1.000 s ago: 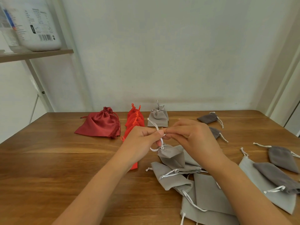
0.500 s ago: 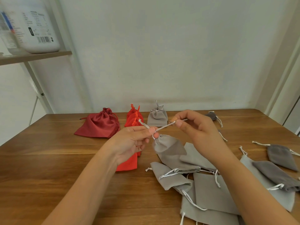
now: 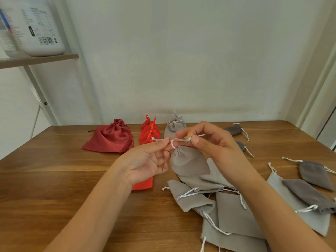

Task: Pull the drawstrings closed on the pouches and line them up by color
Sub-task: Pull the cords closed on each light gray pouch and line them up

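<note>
Light grey fabric drawstring pouch [image 3: 189, 164]: neck gathered, held up over the middle of the brown wooden table [image 3: 54, 179]. Its white cord [image 3: 180, 140] is stretched between both hands. Left hand [image 3: 147, 160] pinches one end and right hand [image 3: 209, 144] pinches the other. Far edge: dark red satin pouch [image 3: 111, 139], orange-red pouches [image 3: 149, 135], cinched grey pouch [image 3: 173, 127]. Near right corner: loose grey pouches [image 3: 227, 215]. Right edge: dark grey pouches [image 3: 312, 171].
</note>
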### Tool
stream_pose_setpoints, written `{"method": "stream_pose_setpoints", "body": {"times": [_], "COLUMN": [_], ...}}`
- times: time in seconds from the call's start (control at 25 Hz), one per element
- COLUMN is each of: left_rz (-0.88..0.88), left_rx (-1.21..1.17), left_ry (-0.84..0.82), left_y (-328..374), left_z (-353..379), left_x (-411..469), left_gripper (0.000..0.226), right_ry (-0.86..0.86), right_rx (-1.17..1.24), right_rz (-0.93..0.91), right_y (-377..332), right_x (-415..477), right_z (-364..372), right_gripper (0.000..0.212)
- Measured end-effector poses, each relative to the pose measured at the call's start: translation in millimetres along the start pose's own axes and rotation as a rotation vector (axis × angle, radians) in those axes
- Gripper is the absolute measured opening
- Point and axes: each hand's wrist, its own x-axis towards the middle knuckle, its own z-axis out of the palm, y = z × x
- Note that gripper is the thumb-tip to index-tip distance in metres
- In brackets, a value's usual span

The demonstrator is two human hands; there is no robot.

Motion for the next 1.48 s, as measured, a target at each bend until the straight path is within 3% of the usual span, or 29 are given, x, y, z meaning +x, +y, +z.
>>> {"method": "stream_pose_setpoints", "body": {"times": [0.12,0.24,0.48,0.64,0.8,0.88,1.0,1.16,1.48], "left_rz": [-0.006,0.035,0.158,0.360,0.491,0.535,0.615,0.718,0.825], "left_rx": [-0.053,-0.060,0.137,0.355,0.488,0.545,0.672,0.744,0.833], "left_ry": [0.013,0.024,-0.008,0.052,0.054,0.057,0.060,0.066,0.141], "left_y": [-2.1,-0.9,3.8,4.1,2.6,1.4,-0.3,-2.4,-12.1], "left_z": [2.7,5.5,3.7,2.2,3.0,5.3,7.2,7.0,8.7], "left_x": [0.0,-3.4,-9.6,-8.1,-7.6,-8.6,-8.5,-6.7,-2.4], "left_gripper": [0.021,0.011,0.011,0.019,0.022,0.020,0.017,0.017,0.017], "right_ry": [-0.040,-0.035,-0.023,0.004,-0.039,0.039,0.163,0.037,0.039], "right_rx": [0.008,-0.025,0.080,0.125,0.079,0.081,-0.025,-0.121,-0.140], "right_rz": [0.052,0.050,0.032,0.058,0.057,0.077,0.121,0.158,0.144], "right_y": [2.8,4.1,6.6,4.0,3.1,2.3,4.8,8.4,11.9], "right_x": [0.3,0.4,2.1,1.8,1.1,1.2,3.0,3.1,3.1], "right_z": [-3.3,-2.2,-1.2,-4.1,-5.3,-5.2,-7.6,-3.3,-2.0], "right_gripper": [0.019,0.018,0.022,0.015,0.025,0.030,0.017,0.018,0.016]}}
